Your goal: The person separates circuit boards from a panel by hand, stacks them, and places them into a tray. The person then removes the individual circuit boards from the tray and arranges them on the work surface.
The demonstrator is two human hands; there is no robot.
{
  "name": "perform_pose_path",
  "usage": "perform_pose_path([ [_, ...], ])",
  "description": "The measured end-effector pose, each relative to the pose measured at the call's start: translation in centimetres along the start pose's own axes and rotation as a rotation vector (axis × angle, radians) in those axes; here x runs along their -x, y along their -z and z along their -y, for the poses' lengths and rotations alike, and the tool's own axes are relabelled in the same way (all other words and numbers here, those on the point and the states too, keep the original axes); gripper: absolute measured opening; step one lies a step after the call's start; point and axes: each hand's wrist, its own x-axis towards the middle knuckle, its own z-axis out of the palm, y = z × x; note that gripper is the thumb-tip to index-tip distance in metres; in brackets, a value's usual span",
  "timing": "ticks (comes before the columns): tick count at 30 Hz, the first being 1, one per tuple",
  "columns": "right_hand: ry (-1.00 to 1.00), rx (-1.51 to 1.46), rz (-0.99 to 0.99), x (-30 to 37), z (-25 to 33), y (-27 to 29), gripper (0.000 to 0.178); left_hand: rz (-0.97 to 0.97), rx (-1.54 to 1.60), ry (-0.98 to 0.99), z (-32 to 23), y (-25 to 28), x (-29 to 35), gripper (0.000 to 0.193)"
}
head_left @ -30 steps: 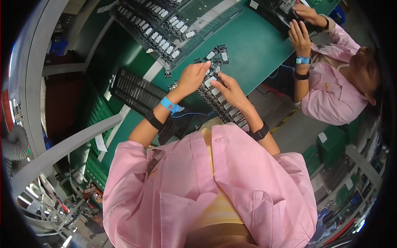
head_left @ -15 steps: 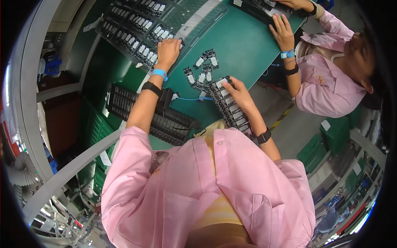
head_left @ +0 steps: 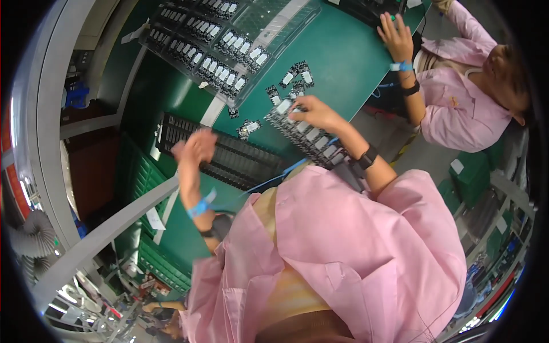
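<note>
My right hand (head_left: 318, 113) grips the far end of a long block of small circuit boards (head_left: 311, 132), black with silver-white faces, held slanting near my body. My left hand (head_left: 195, 146) is smeared by motion over the left end of a black slotted rack (head_left: 243, 163); whether it holds anything does not show. A blue strap (head_left: 201, 204) circles my left wrist. Several loose circuit boards (head_left: 307, 78) lie beyond the block, and another loose board (head_left: 249, 128) lies between it and the rack.
A clear plastic tray (head_left: 251, 20) with rows of similar boards sits at the far left of the green table (head_left: 337, 63). At the right, a co-worker's hand (head_left: 397, 39) is raised by a black device (head_left: 366, 8). A grey rail (head_left: 108, 234) runs along my left.
My left hand has left the tray and swung back toward me, over the rack. My right hand and the board block have shifted slightly left. The co-worker's hand has lifted.
</note>
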Motion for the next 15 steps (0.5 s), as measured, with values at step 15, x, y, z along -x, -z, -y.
perform_pose_path([
  [15, 0.143, -0.056, -0.193, 1.1, 3.6, 1.6, 0.017, 0.476, -0.313, -0.539, -3.1, -15.5, -13.4, 0.040],
])
